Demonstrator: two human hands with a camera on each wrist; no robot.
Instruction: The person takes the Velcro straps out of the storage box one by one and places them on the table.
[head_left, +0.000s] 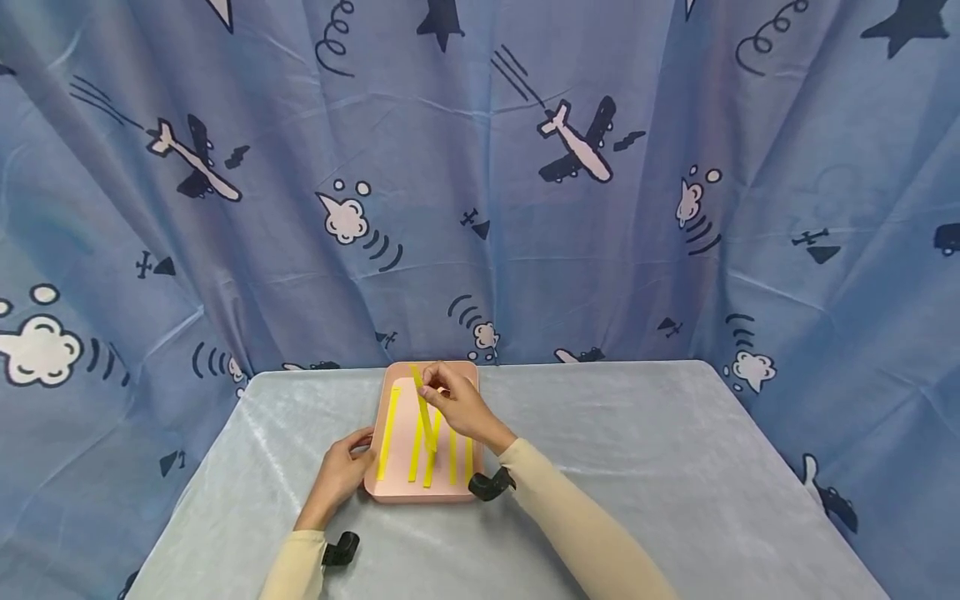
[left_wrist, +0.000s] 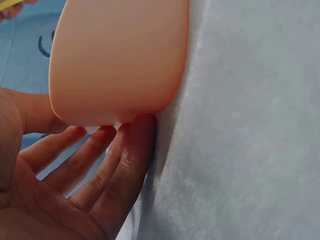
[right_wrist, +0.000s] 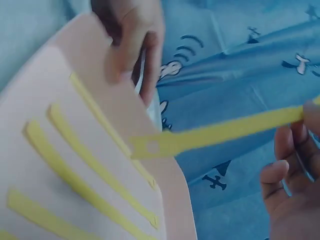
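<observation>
My right hand (head_left: 459, 404) pinches one end of a flat yellow strip (right_wrist: 235, 135) between thumb and fingertips, over the pink tray (head_left: 420, 498). The strip slants down, and its lower end is wider with a small square opening in the right wrist view. At the tray's left side, my left hand (head_left: 343, 471) grips the edge, thumb at the rim and fingers against the outer wall in the left wrist view. Several more yellow strips (right_wrist: 80, 177) lie spaced apart, roughly lengthwise, on the tray's pale bottom.
The tray stands on a table with a light grey cloth (head_left: 637, 467), near its far edge. Behind the table hangs a blue curtain (head_left: 420, 192) printed with planes and clouds. Each wrist wears a black camera mount (head_left: 342, 550).
</observation>
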